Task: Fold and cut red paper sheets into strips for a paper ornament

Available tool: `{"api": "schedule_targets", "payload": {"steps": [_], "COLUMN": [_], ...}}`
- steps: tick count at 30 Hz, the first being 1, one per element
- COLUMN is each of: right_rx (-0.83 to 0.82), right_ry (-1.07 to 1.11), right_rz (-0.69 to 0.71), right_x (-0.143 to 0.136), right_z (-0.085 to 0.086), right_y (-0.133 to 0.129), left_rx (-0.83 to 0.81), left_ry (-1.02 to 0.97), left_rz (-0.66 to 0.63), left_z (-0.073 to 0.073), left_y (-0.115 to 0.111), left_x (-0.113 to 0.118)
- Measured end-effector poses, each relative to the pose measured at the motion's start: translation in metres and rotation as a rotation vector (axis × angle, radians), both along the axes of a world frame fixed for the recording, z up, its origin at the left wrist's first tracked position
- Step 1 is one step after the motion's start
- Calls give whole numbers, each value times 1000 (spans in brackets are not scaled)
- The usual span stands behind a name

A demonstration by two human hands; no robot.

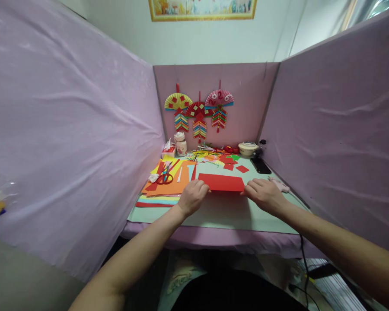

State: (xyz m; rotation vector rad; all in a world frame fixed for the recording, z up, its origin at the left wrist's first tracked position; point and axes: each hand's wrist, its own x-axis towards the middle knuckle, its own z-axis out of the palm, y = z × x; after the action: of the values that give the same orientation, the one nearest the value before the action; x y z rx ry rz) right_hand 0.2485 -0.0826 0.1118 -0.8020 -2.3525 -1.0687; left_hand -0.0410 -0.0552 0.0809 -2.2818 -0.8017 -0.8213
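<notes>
In the head view, a red, flat, rectangular sheet of paper (223, 182) spans the gap between the person's two bare hands, over the pale green table covering (223, 218). The left hand (193, 196) pinches its near left corner and the right hand (265, 196) its near right corner, fingers closed on the paper at both ends. A shadow lies on the covering below it; whether its far edge touches down cannot be told.

The likeliest trouble is a crease or tear: thin paper held only by its corners could buckle if the hands press inward, or rip if they pull apart unevenly. The left hand is just beside a stack of orange and yellow paper sheets (178, 186), so a sideways sweep could push those out of line. Metal scissors with red loop handles (165, 178) lie on that stack and could slide with it. Small red paper squares (242, 169) lie loose beyond the sheet; a draught or brushing edge could scatter them.
</notes>
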Motion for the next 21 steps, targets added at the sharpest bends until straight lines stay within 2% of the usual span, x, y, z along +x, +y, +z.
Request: {"api": "schedule_targets", "payload": {"steps": [5, 9, 16, 21], "right_rx": [95, 60, -124, -210], "right_ry": [6, -24, -91, -77], "right_rz": [33, 49, -37, -51], "right_x": [11, 16, 24, 28], "right_z": [11, 16, 15, 9], "right_y": [-1, -5, -24, -39], "left_rx": [117, 90, -51, -74], "left_ry": [-15, -1, -21, -70], "left_rz": [-6, -44, -120, -131], "left_z": [13, 18, 8, 0], "left_y": [2, -6, -25, -29], "left_x": [-10, -17, -30, -37]}}
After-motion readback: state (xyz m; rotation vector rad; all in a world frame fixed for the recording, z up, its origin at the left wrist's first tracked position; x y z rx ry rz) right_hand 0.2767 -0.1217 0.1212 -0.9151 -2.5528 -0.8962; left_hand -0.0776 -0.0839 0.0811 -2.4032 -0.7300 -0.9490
